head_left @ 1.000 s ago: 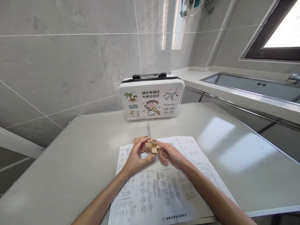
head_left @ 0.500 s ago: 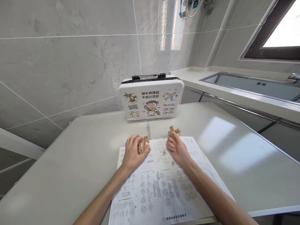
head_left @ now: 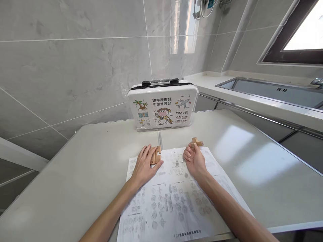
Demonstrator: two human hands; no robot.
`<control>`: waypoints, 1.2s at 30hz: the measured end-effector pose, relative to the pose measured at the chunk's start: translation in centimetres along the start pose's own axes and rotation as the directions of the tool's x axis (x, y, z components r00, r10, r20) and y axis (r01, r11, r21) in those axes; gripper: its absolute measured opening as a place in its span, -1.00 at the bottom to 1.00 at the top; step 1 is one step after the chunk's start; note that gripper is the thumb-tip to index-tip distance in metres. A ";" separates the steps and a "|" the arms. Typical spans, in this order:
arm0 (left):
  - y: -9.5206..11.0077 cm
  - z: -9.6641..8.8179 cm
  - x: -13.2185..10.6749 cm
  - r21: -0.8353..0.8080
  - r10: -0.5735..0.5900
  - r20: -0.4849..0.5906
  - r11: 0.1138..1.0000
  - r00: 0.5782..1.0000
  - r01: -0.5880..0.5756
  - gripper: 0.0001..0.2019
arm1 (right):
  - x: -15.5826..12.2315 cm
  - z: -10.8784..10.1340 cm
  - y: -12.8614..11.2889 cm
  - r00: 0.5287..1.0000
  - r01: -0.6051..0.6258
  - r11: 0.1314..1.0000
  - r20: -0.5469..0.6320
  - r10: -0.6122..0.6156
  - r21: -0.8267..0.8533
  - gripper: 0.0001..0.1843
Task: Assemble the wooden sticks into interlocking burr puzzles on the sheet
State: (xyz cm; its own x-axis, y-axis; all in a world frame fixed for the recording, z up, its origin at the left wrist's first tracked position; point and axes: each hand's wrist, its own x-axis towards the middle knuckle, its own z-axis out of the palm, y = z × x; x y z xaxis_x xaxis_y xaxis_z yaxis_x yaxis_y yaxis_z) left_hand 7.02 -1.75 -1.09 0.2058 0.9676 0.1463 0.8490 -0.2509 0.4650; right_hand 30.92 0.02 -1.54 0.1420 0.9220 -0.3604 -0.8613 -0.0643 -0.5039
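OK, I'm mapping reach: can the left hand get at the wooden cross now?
Probably yes: nothing seems to block the way over the paper sheet, and the wooden cross sticks out of the right hand, though the left hand is on wooden pieces.

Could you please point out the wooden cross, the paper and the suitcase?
Wooden cross (head_left: 196, 142): head view, near its middle.
Paper (head_left: 180, 195): head view, middle of the printed side.
Suitcase (head_left: 163, 107): head view, middle of the front.
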 end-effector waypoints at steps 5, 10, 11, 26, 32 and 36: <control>0.1 -0.1 -0.2 0.029 0.022 0.047 0.999 0.999 -0.023 -0.34 | 0.3 -0.2 -0.1 1.000 0.010 1.000 0.000 -0.010 0.016 -0.75; 0.1 0.0 -0.2 0.037 0.047 0.032 0.998 0.998 -0.048 -0.34 | 0.7 -0.8 -0.2 0.999 -0.002 1.000 0.044 0.001 0.011 -0.80; 0.0 0.0 -0.2 0.036 0.053 0.028 0.998 0.998 -0.054 -0.34 | 0.8 -0.8 -0.3 0.998 -0.005 1.000 0.060 0.004 0.009 -0.79; 0.1 0.0 -0.2 0.020 0.053 0.009 0.998 0.999 -0.053 -0.36 | 1.1 -1.1 -0.5 0.995 -0.018 0.999 0.096 0.020 -0.027 -0.77; -0.2 0.2 -0.2 0.020 0.055 0.003 0.998 0.998 -0.055 -0.33 | 0.8 -0.7 -0.5 0.994 -0.052 0.999 0.097 0.053 -0.014 -0.79; -0.3 0.4 -0.1 0.023 0.079 -0.021 0.997 0.997 -0.079 -0.33 | 0.2 0.1 -0.3 0.989 -0.094 0.990 0.106 0.105 -0.104 -0.77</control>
State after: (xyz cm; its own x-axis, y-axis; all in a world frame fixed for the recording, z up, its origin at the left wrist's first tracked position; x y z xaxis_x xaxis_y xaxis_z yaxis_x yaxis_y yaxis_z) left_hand 6.93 -1.78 -1.61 0.2620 0.9439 0.2012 0.8410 -0.3256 0.4320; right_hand 31.21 0.22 -1.38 -0.0020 0.9453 -0.3262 -0.8155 -0.1903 -0.5466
